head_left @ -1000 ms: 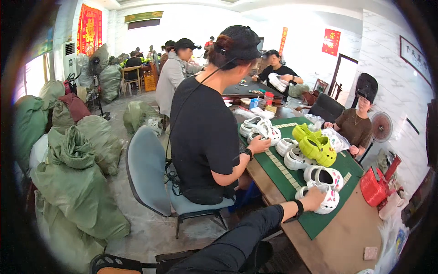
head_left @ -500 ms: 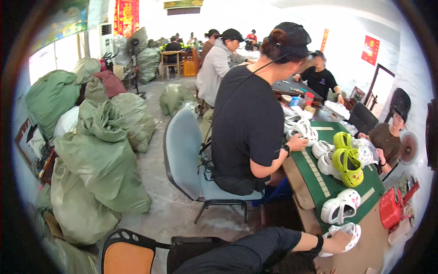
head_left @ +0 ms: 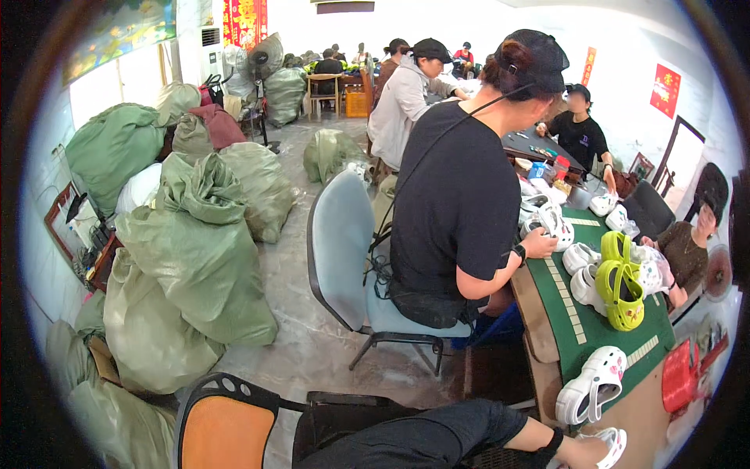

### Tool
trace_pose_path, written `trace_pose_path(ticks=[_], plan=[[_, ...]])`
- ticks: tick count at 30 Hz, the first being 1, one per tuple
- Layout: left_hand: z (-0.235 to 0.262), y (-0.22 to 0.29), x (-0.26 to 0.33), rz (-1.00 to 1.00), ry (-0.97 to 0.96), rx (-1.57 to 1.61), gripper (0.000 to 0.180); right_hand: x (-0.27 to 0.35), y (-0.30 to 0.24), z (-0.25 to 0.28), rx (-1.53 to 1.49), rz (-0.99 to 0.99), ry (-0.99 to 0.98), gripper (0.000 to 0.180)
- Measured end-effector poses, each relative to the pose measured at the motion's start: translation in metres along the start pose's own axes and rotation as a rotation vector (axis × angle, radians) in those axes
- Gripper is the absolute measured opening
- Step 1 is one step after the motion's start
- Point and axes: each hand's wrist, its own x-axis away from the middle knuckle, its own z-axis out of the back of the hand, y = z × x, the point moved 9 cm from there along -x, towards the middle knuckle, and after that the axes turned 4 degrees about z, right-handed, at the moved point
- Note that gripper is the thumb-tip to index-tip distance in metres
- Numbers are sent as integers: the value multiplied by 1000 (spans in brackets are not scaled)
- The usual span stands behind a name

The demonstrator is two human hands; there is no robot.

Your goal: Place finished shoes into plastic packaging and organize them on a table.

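Note:
My left hand, with a black band at the wrist, reaches in from the lower edge and is closed on a white clog that is partly cut off at the lower right. Just beyond it, another white clog with small charms rests on the green mat. Farther back on the mat stand yellow-green clogs and white clogs. My right hand is out of the picture.
A person in black sits at the table on a blue-grey chair, holding a white clog. An orange-backed chair stands at lower left. Large green sacks fill the left side. Shiny red material lies at the right edge.
The view has shifted, so the scene sits farther right and lower. My left hand, still holding the clog, has come nearer the bottom edge. A person across the table has lowered white clogs onto it.

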Motion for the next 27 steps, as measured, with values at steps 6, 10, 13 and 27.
trace_pose_path(ticks=[6,10,13,27], plan=[[25,28,22,-305,302,-115,58,-7,9,20,84,154,-79,79],[71,20,59,-378,824,-135,50,-11,19,16,89,127,-113,79],[92,-21,64,16,757,-35,57,-12,25,16,129,87,-125,79],[26,-85,50,301,349,323,92,20,100,30,215,-270,-106,87]])
